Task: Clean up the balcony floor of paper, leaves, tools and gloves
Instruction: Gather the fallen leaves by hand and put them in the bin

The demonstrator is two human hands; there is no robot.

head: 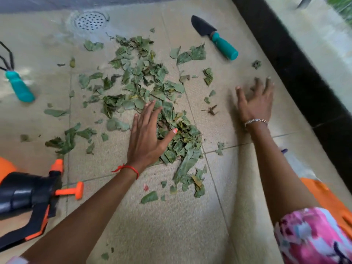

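Torn green leaves [141, 82] lie scattered over the beige floor tiles, heaped thickest in a pile [181, 141] at the middle. My left hand [148, 134] lies flat with straight fingers against the left side of that pile. My right hand [255, 103] is spread open just above the floor to the right, blurred, holding nothing. A black trowel with a teal handle [221, 41] lies at the upper right. A black hand rake with a teal handle [17, 84] lies at the left edge. An orange glove [331, 202] shows at the lower right.
A black and orange sprayer [30, 195] lies at the lower left. A round metal floor drain [90, 20] sits at the top left. A black kerb under a glass panel [297, 69] runs down the right side. A few stray leaves [208, 76] lie near the right hand.
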